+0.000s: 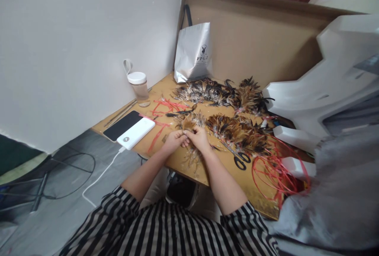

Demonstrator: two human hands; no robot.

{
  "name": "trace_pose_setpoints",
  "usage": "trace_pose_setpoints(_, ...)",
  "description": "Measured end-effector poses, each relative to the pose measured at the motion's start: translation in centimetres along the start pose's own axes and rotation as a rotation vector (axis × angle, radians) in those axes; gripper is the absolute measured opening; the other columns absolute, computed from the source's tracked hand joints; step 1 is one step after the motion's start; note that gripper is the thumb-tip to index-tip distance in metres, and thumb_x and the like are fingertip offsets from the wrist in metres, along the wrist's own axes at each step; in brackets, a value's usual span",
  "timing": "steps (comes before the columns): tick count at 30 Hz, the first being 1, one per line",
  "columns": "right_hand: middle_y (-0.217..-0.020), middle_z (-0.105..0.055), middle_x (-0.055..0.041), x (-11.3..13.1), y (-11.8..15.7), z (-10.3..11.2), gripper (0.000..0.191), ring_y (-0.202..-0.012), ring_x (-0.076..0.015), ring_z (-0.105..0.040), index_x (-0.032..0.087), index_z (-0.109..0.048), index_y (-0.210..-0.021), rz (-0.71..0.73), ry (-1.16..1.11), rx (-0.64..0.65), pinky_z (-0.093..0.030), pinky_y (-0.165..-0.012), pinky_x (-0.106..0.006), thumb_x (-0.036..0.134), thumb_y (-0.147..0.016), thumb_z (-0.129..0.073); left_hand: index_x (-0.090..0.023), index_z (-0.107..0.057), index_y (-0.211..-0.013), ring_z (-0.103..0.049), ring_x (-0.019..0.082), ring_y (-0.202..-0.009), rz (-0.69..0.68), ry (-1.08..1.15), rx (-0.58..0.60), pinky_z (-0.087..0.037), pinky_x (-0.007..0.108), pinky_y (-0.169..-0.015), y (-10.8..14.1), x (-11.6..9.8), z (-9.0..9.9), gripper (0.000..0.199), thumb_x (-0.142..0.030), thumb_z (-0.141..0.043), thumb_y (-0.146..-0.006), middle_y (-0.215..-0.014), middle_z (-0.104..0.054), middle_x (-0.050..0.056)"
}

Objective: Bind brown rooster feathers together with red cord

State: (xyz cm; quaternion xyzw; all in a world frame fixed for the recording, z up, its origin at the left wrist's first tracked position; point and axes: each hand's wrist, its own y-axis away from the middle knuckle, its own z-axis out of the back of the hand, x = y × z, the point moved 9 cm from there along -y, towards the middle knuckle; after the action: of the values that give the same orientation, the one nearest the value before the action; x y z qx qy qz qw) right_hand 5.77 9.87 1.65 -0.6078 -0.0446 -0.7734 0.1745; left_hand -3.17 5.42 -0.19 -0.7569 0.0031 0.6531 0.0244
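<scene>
My left hand [177, 139] and my right hand [199, 137] meet over the near part of the wooden table [220, 171]. Fingers of both are pinched together on a small tuft of brown feathers [189, 121], which fans out beyond the fingertips. The quill ends are hidden in the grip. Loose pale feathers [193, 157] lie below my hands. To the right rests a heap of golden-brown feathers [239, 129], with black-handled scissors [240, 160] partly under it. A longer row of dark and brown feathers [213, 92] lies farther back.
Red plastic strips [166, 106] lie at the left, and a tangle of red strip [275, 165] at the right. A phone [121, 126], a white power bank [136, 133] with cable and a lidded cup [139, 86] stand left. A silver bag [193, 53] leans at the back; white foam [334, 66] stands right.
</scene>
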Motion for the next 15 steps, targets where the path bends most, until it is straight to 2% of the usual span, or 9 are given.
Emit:
trace_pose_setpoints(3,-0.048,-0.044,0.0038,1.2,0.2,0.6,0.027,-0.046,-0.0087,-0.038,0.017,-0.052,-0.056,0.069,0.022,-0.060,-0.032,-0.044,-0.022,0.040,-0.061,-0.065,-0.010,-0.059,-0.063,-0.053,0.009,-0.044,0.038,0.030,0.000,-0.042,0.021,-0.046,-0.1,0.5,0.2,0.026,-0.036,-0.064,-0.067,-0.053,-0.061,0.003)
trace_pose_setpoints(5,-0.059,-0.051,0.0015,2.1,0.3,0.6,0.023,-0.052,-0.0096,-0.043,0.017,-0.058,-0.069,0.112,-0.017,-0.062,-0.038,-0.051,-0.022,0.038,-0.064,-0.063,-0.010,-0.061,-0.069,-0.057,0.011,-0.051,0.057,0.129,-0.036,-0.044,0.022,-0.051,-0.3,0.7,0.7,0.024,-0.034,-0.065,-0.067,-0.060,-0.064,0.006)
trace_pose_setpoints(8,-0.083,-0.058,-0.0040,2.9,0.3,0.9,0.033,-0.067,-0.0121,-0.050,0.017,-0.059,-0.094,0.167,-0.042,-0.075,-0.043,-0.064,-0.026,0.037,-0.067,-0.061,-0.011,-0.061,-0.082,-0.063,0.016,-0.074,0.059,0.413,-0.118,-0.048,0.026,-0.067,-0.4,0.6,2.0,0.021,-0.029,-0.063,-0.071,-0.081,-0.068,0.010)
trace_pose_setpoints(11,-0.093,-0.058,-0.0065,3.6,0.5,1.1,0.041,-0.075,-0.0147,-0.052,0.018,-0.056,-0.104,0.260,0.068,-0.097,-0.044,-0.071,-0.029,0.036,-0.068,-0.062,-0.013,-0.058,-0.085,-0.061,0.017,-0.092,0.124,0.665,-0.158,-0.046,0.029,-0.080,-0.4,1.1,2.9,0.014,-0.025,-0.057,-0.077,-0.100,-0.065,0.011)
trace_pose_setpoints(15,-0.101,-0.057,-0.0083,5.2,1.4,-0.1,0.050,-0.088,-0.0196,-0.052,0.020,-0.050,-0.114,0.435,0.329,-0.028,-0.041,-0.083,-0.035,0.036,-0.068,-0.063,-0.016,-0.056,-0.087,-0.056,0.018,-0.102,0.222,0.776,-0.141,-0.044,0.030,-0.083,-0.1,1.8,3.1,0.011,-0.024,-0.051,-0.081,-0.108,-0.062,0.009)
